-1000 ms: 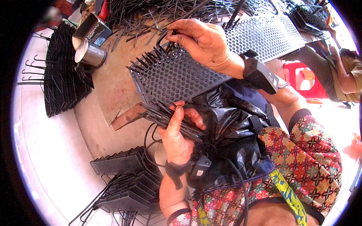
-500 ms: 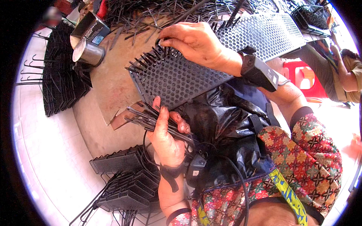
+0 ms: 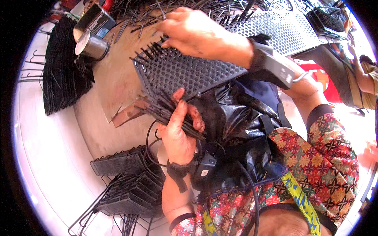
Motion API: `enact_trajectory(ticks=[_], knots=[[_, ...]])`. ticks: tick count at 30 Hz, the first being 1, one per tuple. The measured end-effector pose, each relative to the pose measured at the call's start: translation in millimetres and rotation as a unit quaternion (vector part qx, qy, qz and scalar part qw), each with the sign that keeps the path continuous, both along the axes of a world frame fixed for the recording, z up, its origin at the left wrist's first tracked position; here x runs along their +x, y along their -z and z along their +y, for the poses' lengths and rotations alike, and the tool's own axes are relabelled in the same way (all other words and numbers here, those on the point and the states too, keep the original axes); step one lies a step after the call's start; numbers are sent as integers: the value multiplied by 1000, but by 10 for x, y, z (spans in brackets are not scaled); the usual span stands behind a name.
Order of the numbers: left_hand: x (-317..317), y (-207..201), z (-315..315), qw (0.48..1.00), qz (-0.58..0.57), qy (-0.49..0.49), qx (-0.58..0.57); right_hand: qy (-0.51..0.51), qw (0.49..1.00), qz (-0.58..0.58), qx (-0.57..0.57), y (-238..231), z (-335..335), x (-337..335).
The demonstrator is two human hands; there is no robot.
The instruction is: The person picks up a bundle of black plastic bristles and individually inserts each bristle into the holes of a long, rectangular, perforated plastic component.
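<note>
My left hand (image 3: 179, 135) is closed around a bundle of thin black strips (image 3: 159, 111), which fan out past the thumb just below a black perforated panel (image 3: 189, 77). A row of short black strips (image 3: 147, 54) stands up along the panel's far-left edge. Above that edge is my right hand (image 3: 189, 33), its fingers curled and blurred. Close to its fingertips a thin dark piece sticks up, and I cannot make out whether the fingers hold it. Black shiny cloth (image 3: 220, 114) covers my lap under the panel's near side.
Loose black strips (image 3: 138, 17) lie heaped at the far side. A second perforated panel (image 3: 275, 33) stretches to the right. A metal can (image 3: 92, 46) and a box (image 3: 94, 21) stand far left. Stacked black racks (image 3: 134, 188) sit lower left. Another person's arm (image 3: 362, 70) shows at right.
My right hand has moved up and left, off the panel's upper part. My left hand, with its strips, has shifted slightly right. The view has tilted a little.
</note>
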State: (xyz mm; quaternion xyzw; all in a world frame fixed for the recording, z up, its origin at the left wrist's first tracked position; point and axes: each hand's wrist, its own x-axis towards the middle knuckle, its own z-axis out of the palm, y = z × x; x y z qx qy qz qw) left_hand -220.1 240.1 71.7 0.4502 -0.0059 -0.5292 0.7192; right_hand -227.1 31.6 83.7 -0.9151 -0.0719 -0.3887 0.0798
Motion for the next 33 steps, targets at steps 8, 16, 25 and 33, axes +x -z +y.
enact_trajectory(ticks=[8, 16, 25, 33], knots=[[28, 21, 14, 997, 9, 44, -62, -50, 761, 313, 566, -228, 682, -524], [-67, -85, -105, 996, -66, 52, -19, -22, 725, 198, 659, -66, 599, -633], [-28, -14, -56, 997, -53, 58, 7, -65, 648, 115, 750, -86, 454, -711], [-8, -32, -69, 997, 50, 18, -57, -8, 747, -55, 663, -169, 200, -664]])
